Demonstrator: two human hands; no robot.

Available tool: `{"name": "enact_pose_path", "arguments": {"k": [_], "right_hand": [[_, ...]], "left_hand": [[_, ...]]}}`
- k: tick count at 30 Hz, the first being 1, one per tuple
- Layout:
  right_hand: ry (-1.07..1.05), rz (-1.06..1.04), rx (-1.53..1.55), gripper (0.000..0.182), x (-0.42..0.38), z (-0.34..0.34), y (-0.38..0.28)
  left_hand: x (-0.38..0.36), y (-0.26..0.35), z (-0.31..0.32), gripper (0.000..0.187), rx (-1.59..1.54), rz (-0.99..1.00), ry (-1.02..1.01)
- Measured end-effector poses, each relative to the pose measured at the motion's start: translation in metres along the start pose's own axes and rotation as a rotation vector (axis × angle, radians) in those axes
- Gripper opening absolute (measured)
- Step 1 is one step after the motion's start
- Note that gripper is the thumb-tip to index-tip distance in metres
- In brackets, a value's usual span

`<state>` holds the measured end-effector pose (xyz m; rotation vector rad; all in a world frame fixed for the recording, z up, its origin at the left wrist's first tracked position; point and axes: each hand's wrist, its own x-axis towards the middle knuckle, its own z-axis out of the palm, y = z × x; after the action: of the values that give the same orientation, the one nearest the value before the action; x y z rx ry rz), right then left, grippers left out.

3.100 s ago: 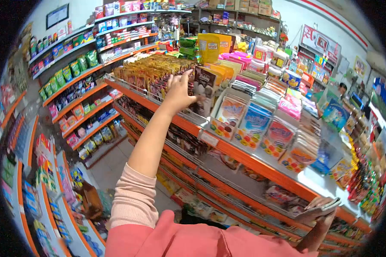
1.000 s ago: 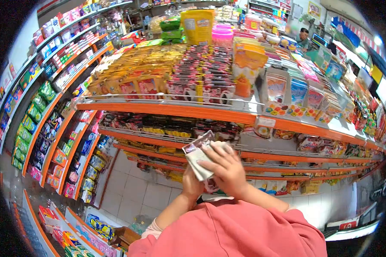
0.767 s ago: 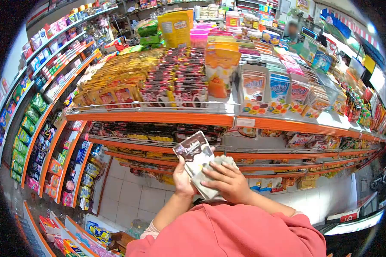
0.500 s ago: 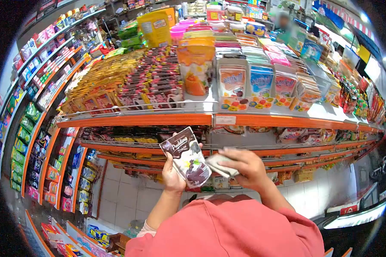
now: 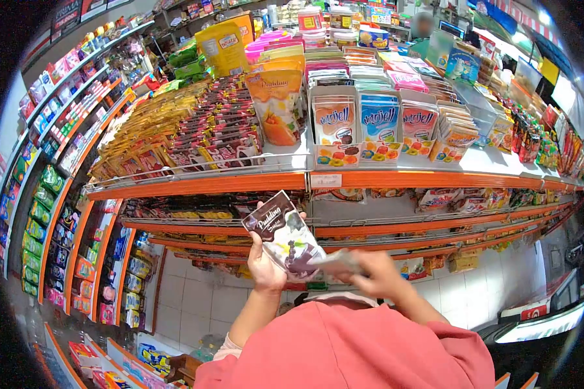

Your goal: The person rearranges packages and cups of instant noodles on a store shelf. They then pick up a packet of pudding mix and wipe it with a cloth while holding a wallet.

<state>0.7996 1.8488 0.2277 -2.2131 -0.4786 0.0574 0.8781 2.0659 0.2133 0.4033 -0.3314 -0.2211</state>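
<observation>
My left hand is closed around the left edge of a dark brown and white pudding pouch, its front tilted up toward me. My right hand grips a greyish folded cloth, blurred by motion. The cloth's tip meets or overlaps the lower right corner of the pouch; the blur hides whether they touch. Above both hands, the shelf carries an orange pudding pouch standing upright beside boxes of Nutrijell sachets.
An orange shelf edge runs across just beyond my hands, with more stocked tiers below it. Rows of sachets fill the shelf's left part. Tall product racks line the left side. A person is at the far back right.
The cloth and my right hand have moved lower, toward the pouch's bottom corner. My left hand holds the pouch in nearly the same place. The view has shifted slightly to the right.
</observation>
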Motion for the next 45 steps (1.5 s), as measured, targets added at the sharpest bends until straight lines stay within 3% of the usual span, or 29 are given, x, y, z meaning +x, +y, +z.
{"name": "enact_pose_path", "arguments": {"k": [2, 3, 4, 6, 8, 10, 13, 14, 16, 17, 18, 20, 21, 22, 24, 25, 26, 28, 29, 31, 32, 35, 36, 38, 39, 43, 45], "right_hand": [[0.281, -0.032, 0.462, 0.045, 0.001, -0.017, -0.006], [0.247, -0.006, 0.633, 0.045, 0.003, -0.022, -0.013], [0.249, -0.004, 0.632, 0.045, 0.011, -0.02, -0.018], [0.323, -0.338, 0.013, 0.045, 0.03, -0.008, -0.03], [0.24, -0.145, 0.383, 0.043, 0.033, 0.017, -0.02], [0.281, -0.063, 0.472, 0.042, 0.027, 0.026, -0.006], [0.342, 0.079, 0.587, 0.039, 0.012, 0.02, 0.009], [0.462, 0.111, 0.509, 0.039, 0.009, 0.022, 0.027], [0.669, 0.112, 0.73, 0.039, 0.013, 0.013, 0.033], [0.56, 0.22, 0.826, 0.051, 0.003, 0.002, 0.033], [0.554, 0.216, 0.824, 0.051, -0.001, -0.007, 0.027], [0.124, 0.12, 1.326, 0.063, -0.007, -0.019, 0.023], [0.031, 0.053, 1.314, 0.072, -0.007, -0.011, 0.034], [-0.072, -0.046, 1.421, 0.068, -0.003, -0.001, 0.041], [-0.198, 0.276, 1.359, 0.066, -0.013, 0.016, 0.068], [-0.196, 0.313, 1.402, 0.064, -0.012, 0.021, 0.06], [-0.195, 0.352, 1.446, 0.062, -0.01, 0.027, 0.05], [-0.243, 0.333, 1.41, 0.055, -0.01, 0.031, 0.056], [-0.148, 0.349, 1.396, 0.052, -0.012, 0.033, 0.057], [0.011, 0.334, 1.425, 0.047, -0.013, 0.034, 0.061], [0.003, 0.332, 1.429, 0.047, -0.013, 0.032, 0.063], [0.133, 0.215, 0.883, 0.05, -0.013, 0.023, 0.058], [0.136, 0.219, 0.885, 0.05, -0.012, 0.016, 0.05], [0.162, -0.006, 0.328, 0.054, -0.012, 0.005, 0.035], [0.24, -0.079, 0.133, 0.058, -0.013, 0.004, 0.027], [0.129, -0.084, 0.147, 0.062, -0.016, 0.003, 0.028], [0.044, -0.029, 0.4, 0.056, -0.016, 0.007, 0.043]], "left_hand": [[-0.001, -0.004, 0.002, 0.055, 0.013, 0.024, 0.024], [-0.001, -0.009, 0.004, 0.055, 0.01, 0.025, 0.023], [-0.002, -0.017, 0.007, 0.054, 0.007, 0.023, 0.056], [-0.004, -0.029, 0.012, 0.051, 0.006, 0.017, 0.121], [-0.018, -0.031, 0.009, 0.049, -0.04, -0.116, 0.188], [-0.017, -0.025, 0.01, 0.049, -0.07, -0.14, 0.043], [-0.018, -0.02, -0.001, 0.047, -0.012, 0.036, 0.118], [-0.018, -0.018, -0.001, 0.046, -0.043, 0.075, 0.124], [-0.019, -0.008, 0.004, 0.043, -0.07, 0.029, 0.128], [-0.021, -0.01, -0.001, 0.042, -0.054, 0.013, 0.169], [-0.022, -0.013, -0.003, 0.042, -0.04, -0.001, 0.209], [-0.023, -0.025, -0.002, 0.04, -0.065, -0.027, 0.109], [-0.023, -0.031, -0.005, 0.039, -0.061, -0.043, 0.164], [-0.023, -0.037, -0.008, 0.039, -0.065, -0.036, 0.165], [-0.022, -0.05, -0.014, 0.038, -0.041, -0.056, 0.155], [-0.02, -0.057, -0.008, 0.037, -0.004, -0.038, 0.221], [-0.018, -0.067, 0.0, 0.036, 0.256, 0.12, 0.496], [-0.016, -0.076, -0.004, 0.04, 0.545, 0.186, 0.533], [-0.018, -0.081, -0.005, 0.04, 0.544, 0.197, 0.537], [-0.025, -0.09, -0.001, 0.046, 0.952, 0.329, 0.494], [-0.034, -0.087, 0.001, 0.056, 1.075, 0.179, 0.423], [-0.049, -0.091, 0.002, 0.062, 1.307, 0.097, -0.016], [-0.059, -0.108, -0.006, 0.059, 0.677, -0.059, 0.125], [-0.054, -0.108, -0.018, 0.066, 0.278, -0.128, 0.135], [-0.05, -0.103, -0.018, 0.069, 0.324, -0.212, 0.237], [-0.049, -0.104, -0.008, 0.071, 0.266, -0.112, 0.197], [-0.051, -0.099, -0.008, 0.071, 0.334, -0.13, 0.172]]}}
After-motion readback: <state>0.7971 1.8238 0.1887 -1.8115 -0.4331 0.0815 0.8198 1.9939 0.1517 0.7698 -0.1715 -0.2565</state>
